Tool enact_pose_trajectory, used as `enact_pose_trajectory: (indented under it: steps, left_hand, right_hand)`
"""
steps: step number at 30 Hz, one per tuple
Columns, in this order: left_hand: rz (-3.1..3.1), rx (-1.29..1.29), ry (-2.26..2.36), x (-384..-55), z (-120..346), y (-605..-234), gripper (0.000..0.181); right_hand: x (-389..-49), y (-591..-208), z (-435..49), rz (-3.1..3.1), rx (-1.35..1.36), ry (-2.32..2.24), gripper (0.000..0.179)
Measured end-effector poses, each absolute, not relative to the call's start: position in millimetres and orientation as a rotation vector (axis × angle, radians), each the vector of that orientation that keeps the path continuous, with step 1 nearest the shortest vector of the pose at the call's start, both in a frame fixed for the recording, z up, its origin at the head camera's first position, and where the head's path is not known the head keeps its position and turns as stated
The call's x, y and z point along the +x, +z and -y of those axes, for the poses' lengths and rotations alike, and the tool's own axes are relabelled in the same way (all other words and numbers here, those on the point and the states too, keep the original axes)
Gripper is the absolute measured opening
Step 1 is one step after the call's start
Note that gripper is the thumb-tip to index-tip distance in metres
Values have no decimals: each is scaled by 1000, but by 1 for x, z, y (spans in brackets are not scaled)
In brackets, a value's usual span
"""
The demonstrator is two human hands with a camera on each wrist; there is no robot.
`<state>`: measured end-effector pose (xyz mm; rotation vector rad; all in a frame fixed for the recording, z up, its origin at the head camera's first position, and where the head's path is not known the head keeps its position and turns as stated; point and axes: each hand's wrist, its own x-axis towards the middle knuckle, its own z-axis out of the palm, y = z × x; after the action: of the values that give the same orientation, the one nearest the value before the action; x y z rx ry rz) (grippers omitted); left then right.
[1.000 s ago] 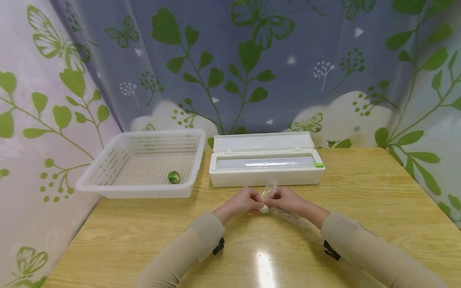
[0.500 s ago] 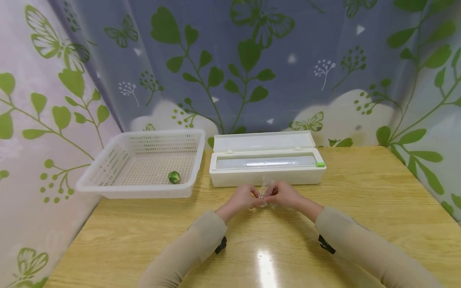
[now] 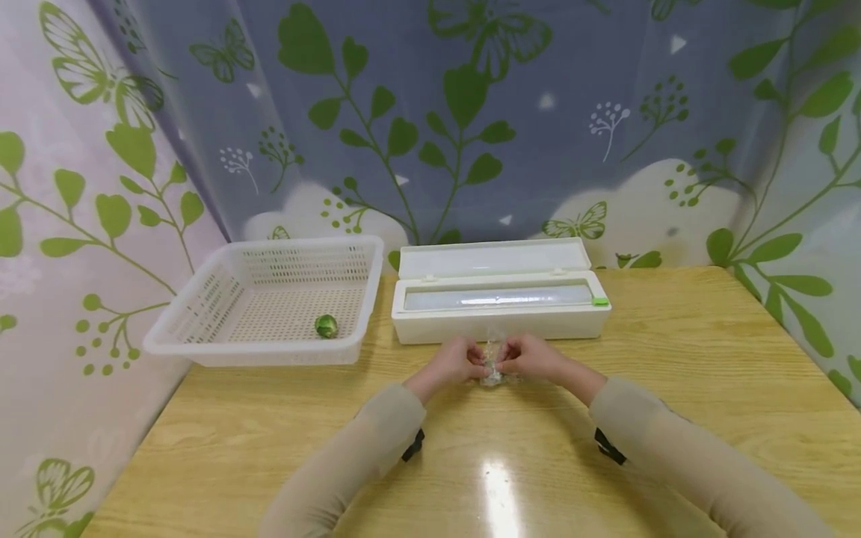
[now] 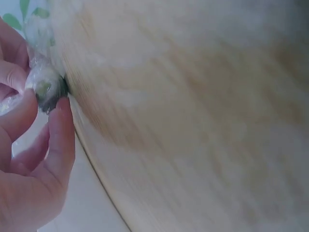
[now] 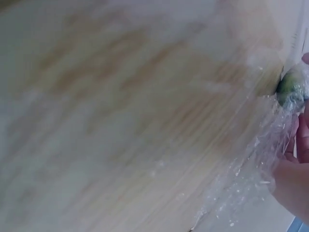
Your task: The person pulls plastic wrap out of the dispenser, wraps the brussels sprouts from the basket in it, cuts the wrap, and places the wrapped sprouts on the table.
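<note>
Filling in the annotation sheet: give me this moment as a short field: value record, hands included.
left hand: left hand pinches a small green sprout covered in film
right hand: right hand pinches the clear film at the sprout
loose film: crumpled, trailing beside the right hand
box: white box, lid raised, pale roll visible inside
basket: white basket, left of the box, holding a second sprout, no film visible on it
surface: wooden table

Wrapped sprout [image 4: 47,90] before box [image 3: 457,326]; basket [image 3: 269,353] left, loose sprout [image 3: 326,326] inside.
</note>
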<state>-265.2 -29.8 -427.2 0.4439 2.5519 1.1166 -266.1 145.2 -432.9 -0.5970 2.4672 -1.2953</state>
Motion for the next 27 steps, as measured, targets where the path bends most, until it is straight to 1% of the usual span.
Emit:
enact_pose_trajectory:
  steps: [3,6,9,12,16,20,25,27]
  left_hand:
    - [-2504,456,1075,-268,30,-427,14]
    - [-2469,458,1069,-269,29,-426,12]
    - [-2458,424,1148,-270,29,-426,12]
    - [-2516,427,1194,-271,27,-424,11]
    - [-2628,506,1144,-269,26,-421,7]
    - [-2638,562,1142,-266,26,-420,5]
    - [-2629,536,1168,-264,28,-420,4]
    - [-2634,534,1151,-264,29,-421,5]
  right_hand:
    - [-268,-432,-145,-2470,-574,-1274,11]
    - [-270,-431,-146,-2481,-609,-1260,13]
    - [-270,-432,-146,-2504,-694,-1263,13]
    - [-269,-433,-144,-2556,-752,-1271,17]
    - [-266,-436,-144,-2634,-827,-1228,20]
    - [-263,-435,-145,-2643,-865,-1147,19]
    - [-261,-429,-144,-2603,-857,-1117,9]
    - [-261,-429,-144,-2592,-856,-1125,9]
